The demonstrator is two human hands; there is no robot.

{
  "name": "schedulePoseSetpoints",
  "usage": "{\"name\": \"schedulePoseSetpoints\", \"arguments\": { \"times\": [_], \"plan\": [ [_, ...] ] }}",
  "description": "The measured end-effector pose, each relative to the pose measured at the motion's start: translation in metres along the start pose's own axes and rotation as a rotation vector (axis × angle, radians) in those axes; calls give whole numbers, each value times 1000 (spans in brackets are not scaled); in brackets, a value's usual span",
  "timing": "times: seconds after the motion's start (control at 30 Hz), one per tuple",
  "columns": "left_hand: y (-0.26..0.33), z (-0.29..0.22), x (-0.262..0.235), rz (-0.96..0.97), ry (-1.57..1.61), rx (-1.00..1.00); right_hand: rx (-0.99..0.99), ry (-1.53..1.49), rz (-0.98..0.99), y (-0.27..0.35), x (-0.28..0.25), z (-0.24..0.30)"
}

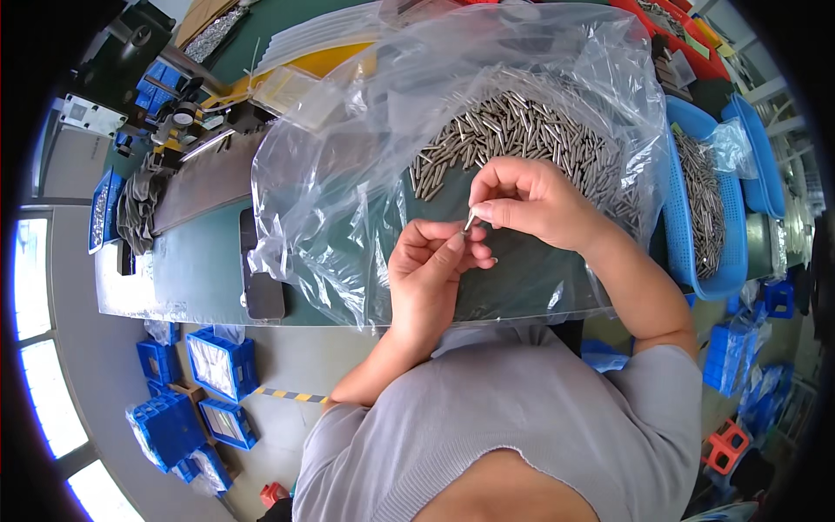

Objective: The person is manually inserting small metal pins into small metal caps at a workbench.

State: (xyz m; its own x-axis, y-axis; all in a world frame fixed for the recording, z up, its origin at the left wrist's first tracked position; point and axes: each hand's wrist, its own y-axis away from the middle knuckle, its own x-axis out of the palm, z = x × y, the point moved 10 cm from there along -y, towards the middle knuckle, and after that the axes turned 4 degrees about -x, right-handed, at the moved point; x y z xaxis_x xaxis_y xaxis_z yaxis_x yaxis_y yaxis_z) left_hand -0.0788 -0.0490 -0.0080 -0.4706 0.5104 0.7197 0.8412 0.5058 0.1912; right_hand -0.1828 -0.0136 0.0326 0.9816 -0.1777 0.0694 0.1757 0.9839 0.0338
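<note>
Plastic sheeting [322,187]: clear and crumpled over the green table [196,261], it rings the pin pile [513,130] — I see folds reaching over the pile's right side.
Dark flat slab [263,296]: near the table's front edge, left of the sheeting.
Hard to make out: fingers hide much of the small metal pin [470,222], so I cannot tell its ends; black border crops the dark machine [130,39], upper left.
Blue basket [737,239]: right of the sheeting, heaped with slim metal pieces.
Left hand [426,265]: thumb and fingers pinch the pin's lower part.
Right hand [526,204]: thumb and forefinger pinch its upper part — nearer me than the pile.
</note>
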Motion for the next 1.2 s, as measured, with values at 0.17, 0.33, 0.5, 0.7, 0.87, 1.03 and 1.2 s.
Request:
{"name": "schedulePoseSetpoints", "arguments": {
  "times": [0.17,0.33,0.5,0.7,0.87,1.03,1.2],
  "plan": [
    [1,-1,1,23,-14,13,-129,314,-9,3,4,16],
    [0,-1,-3,16,-12,41,-418,632,-61,11,15,39],
    [-1,-1,-2,-3,-25,47,-119,260,-32,5,9,11],
    [1,1,0,11,-61,29,-10,-126,-152,4,-30,10],
    [1,1,0,25,-39,28,20,-322,-169,9,-49,9],
    [1,-1,-1,7,-19,35,-111,946,-231,15,-48,25],
    [1,0,-1,25,-19,33,-171,1231,-206,11,-28,19]
  ]
}}
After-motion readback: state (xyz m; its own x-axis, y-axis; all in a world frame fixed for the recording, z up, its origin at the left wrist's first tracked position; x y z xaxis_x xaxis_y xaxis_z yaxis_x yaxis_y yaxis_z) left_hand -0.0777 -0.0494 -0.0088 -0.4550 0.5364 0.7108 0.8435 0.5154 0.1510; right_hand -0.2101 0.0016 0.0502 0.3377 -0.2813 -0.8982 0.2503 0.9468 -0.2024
